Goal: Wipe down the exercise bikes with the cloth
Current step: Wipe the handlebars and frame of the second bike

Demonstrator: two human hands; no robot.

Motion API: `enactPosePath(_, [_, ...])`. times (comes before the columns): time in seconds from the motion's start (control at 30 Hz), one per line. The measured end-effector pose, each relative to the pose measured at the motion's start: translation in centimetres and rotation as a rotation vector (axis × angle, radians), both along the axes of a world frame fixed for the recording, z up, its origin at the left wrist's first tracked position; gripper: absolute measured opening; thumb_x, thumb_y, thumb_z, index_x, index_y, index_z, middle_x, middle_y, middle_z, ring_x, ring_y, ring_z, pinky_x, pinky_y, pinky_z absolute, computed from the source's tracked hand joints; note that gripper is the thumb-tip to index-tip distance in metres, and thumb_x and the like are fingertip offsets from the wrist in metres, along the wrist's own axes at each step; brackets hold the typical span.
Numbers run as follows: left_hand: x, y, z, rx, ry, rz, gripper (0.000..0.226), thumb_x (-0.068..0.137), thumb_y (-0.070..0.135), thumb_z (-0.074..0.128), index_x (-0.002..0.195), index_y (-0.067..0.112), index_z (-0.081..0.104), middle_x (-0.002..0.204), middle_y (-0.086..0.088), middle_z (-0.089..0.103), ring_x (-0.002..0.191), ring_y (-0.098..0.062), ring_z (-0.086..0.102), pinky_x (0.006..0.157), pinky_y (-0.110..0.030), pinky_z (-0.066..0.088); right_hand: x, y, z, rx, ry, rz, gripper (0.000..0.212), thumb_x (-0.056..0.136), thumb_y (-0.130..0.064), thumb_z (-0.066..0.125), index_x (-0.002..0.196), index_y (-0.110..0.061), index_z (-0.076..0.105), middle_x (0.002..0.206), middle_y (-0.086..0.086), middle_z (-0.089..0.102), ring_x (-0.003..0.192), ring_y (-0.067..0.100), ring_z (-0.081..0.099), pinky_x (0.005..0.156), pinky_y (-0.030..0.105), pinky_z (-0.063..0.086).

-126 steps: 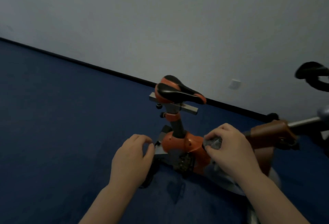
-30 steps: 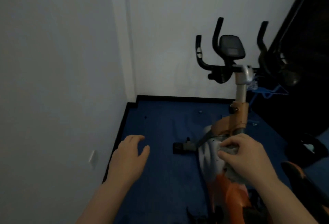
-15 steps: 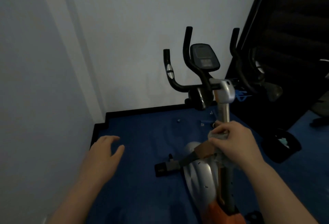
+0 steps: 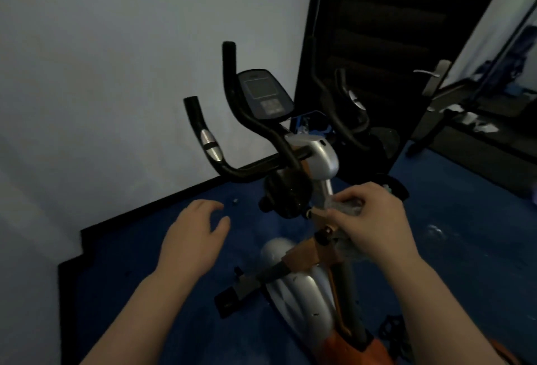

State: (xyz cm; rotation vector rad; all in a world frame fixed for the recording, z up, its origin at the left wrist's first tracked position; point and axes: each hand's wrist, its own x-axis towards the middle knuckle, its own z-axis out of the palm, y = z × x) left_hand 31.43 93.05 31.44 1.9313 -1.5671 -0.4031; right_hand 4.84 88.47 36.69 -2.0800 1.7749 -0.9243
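An orange, silver and black exercise bike (image 4: 299, 289) stands on the blue floor in front of me, with black handlebars (image 4: 232, 120) and a console (image 4: 263, 94) on top. My right hand (image 4: 374, 225) is closed on a crumpled grey cloth (image 4: 345, 206), pressing it against the silver handlebar post just above the orange collar. My left hand (image 4: 193, 239) hovers over the floor to the left of the post, fingers spread, holding nothing. Most of the cloth is hidden under my fingers.
A white wall (image 4: 116, 59) with a black skirting runs along the left and back. A dark open door (image 4: 392, 30) with a metal handle (image 4: 433, 77) stands behind the bike on the right. Black equipment (image 4: 453, 120) lies beyond it.
My right hand has slid the cloth up from the silver flywheel cover to the handlebar post. The view has swung from the saddle end to the handlebars. My left hand stays open alongside.
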Motion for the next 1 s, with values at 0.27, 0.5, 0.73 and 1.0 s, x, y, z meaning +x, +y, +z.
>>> enactPosePath(0.27, [-5.6,-5.4,1.1,-0.12,0.06,-0.055,0.038,0.092,0.036,0.046,0.128,0.025,0.051,0.127,0.007,0.053,0.115,-0.013,0.049,0.095,-0.041,0.044,6.1,-6.0,-0.8,-0.09,0.024,0.338,0.026,0.08,-0.025,0.071,0.105,-0.019,0.067,0.102,-0.005,0.058,0.095,0.007,0.053,0.08,0.015,0.044])
enactPosePath(0.5, [-6.9,-6.2,0.2,-0.122,0.084,0.0,0.038,0.093,0.041,0.041,0.129,0.032,0.047,0.127,0.012,0.053,0.114,-0.008,0.049,0.095,-0.036,0.044,4.1,-7.6,-2.5,0.11,-0.015,0.538,0.021,0.077,-0.023,0.073,0.098,-0.028,0.071,0.089,-0.021,0.059,0.084,-0.007,0.057,0.078,0.01,0.047])
enactPosePath(0.73, [-6.9,-4.8,-1.1,-0.181,0.164,0.058,0.034,0.092,0.04,0.04,0.124,0.033,0.051,0.117,0.015,0.056,0.107,0.0,0.052,0.086,-0.021,0.043,6.0,-5.4,-4.3,-0.006,-0.231,0.5,0.016,0.081,-0.019,0.07,0.097,-0.021,0.07,0.095,-0.011,0.061,0.089,-0.001,0.059,0.08,0.011,0.046])
enactPosePath(1.0, [-8.3,-5.8,-1.6,-0.18,0.249,0.1,0.033,0.091,0.045,0.039,0.117,0.032,0.052,0.105,0.018,0.057,0.095,0.007,0.051,0.073,-0.01,0.037,5.7,-5.6,-4.9,-0.181,-0.074,0.458,0.021,0.083,-0.01,0.067,0.103,-0.016,0.073,0.103,-0.003,0.067,0.097,0.014,0.06,0.083,0.026,0.052])
